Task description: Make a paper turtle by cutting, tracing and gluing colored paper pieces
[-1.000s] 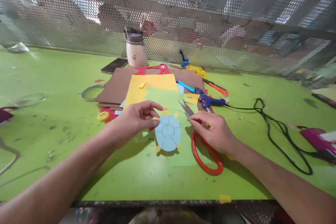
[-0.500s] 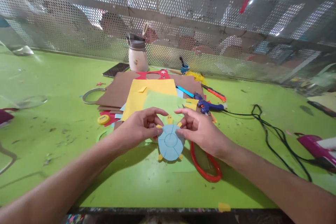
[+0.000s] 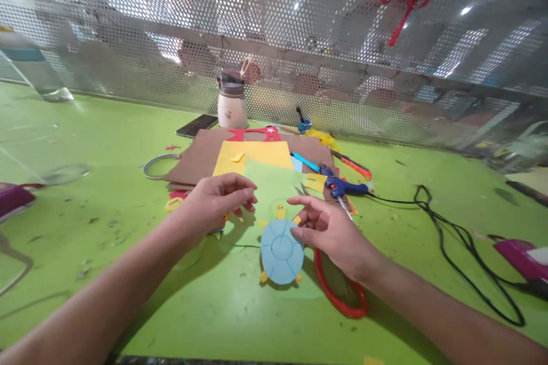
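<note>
A paper turtle (image 3: 282, 265) with a light-blue shell and yellow head and feet is in front of me. My right hand (image 3: 327, 231) pinches its upper right edge, thumb on the shell and the other fingers behind the front foot. My left hand (image 3: 229, 197) is off the turtle, to its upper left, over the green paper (image 3: 268, 179); its fingers are loosely bent with nothing visible in them. Beside my right hand, the red handles (image 3: 359, 302) of a pair of scissors stick out; the blades show partly above the hand.
Yellow paper (image 3: 257, 151) and brown sheets (image 3: 194, 154) lie behind. A blue glue gun (image 3: 342, 185) with a black cord (image 3: 445, 222) lies at right, near a blue cutter (image 3: 305, 161). Farther back stand a bottle (image 3: 232, 105) and a phone (image 3: 197, 125). A tape ring (image 3: 158, 166) lies left.
My left hand has let go of the turtle and moved away to the left. The right hand still holds it. The camera view has tilted slightly upward.
</note>
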A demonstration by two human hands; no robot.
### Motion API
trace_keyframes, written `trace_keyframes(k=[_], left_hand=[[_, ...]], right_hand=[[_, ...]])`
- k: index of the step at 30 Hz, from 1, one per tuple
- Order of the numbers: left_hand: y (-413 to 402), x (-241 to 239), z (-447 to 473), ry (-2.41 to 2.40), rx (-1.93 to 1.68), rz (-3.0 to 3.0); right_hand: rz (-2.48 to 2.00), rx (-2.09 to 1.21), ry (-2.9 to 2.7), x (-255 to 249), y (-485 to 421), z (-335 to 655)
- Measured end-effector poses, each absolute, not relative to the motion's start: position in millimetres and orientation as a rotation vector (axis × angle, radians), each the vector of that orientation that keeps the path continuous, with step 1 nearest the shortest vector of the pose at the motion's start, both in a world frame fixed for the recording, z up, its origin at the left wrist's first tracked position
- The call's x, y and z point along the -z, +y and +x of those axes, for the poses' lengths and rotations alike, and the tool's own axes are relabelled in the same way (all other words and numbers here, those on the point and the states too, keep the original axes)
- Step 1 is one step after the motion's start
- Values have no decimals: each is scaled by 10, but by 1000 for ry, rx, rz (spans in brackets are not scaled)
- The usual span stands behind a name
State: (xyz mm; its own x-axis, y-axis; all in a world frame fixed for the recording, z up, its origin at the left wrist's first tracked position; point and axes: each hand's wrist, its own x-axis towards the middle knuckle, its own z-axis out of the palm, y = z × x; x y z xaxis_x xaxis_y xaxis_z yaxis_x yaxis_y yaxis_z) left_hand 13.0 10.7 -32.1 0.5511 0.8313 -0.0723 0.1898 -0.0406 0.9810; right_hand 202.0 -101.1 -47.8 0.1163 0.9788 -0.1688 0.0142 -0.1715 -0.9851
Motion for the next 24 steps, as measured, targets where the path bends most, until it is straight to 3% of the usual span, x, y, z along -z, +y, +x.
trace_keyframes(k=[4,11,18,24], left_hand=[[142,276,85,982,-643,1634],[272,96,-46,1078,-1032,1710],[198,-12,-424,1341,-519,2251],[2,94,-826,1524,-374,2301]], right_hand=[[-1395,-1243,-1051,482,-1041,2049],[-1360,-1197,-1043,462,-1142,2100],[-1360,-1253,-1139,546,-1239,2041],[-1403,-1261,-1222,535,-1294,1949]])
